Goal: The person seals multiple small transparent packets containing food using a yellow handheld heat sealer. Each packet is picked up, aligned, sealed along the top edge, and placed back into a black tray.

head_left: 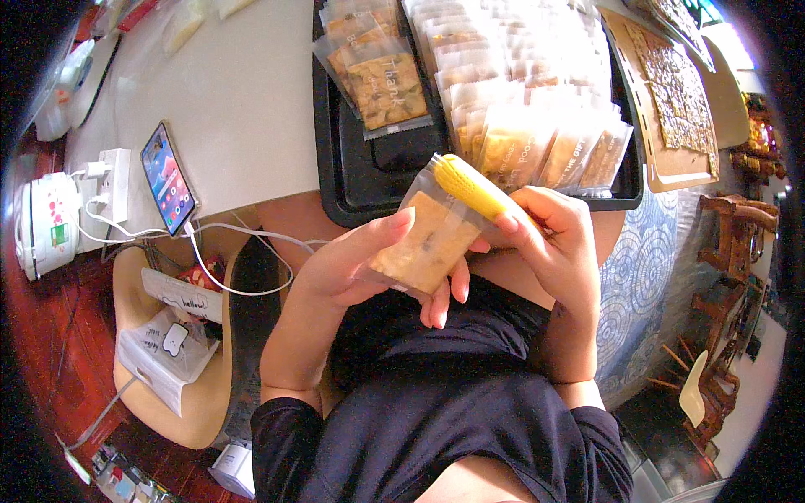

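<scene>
Between the fingers of my left hand (371, 251) is a clear plastic pouch with a square biscuit-like snack (424, 248) inside, tilted over my lap. My right hand (553, 239) grips a yellow handheld device (475, 188), probably a small bag sealer, whose far end lies across the pouch's upper edge. Just beyond them, a black tray (333, 204) holds rows of similar packed snacks (516, 144) on the right and a smaller group of packets (390, 88) on the left. Whether the device's jaws are closed on the pouch cannot be told.
A phone (168, 179) on a charging cable lies on the white table (245, 107), near a power strip (114, 185). Right of the tray, a tan board (673, 179) bears a slab of cut snack (679, 94). A chair (207, 402) holding printed bags stands at lower left.
</scene>
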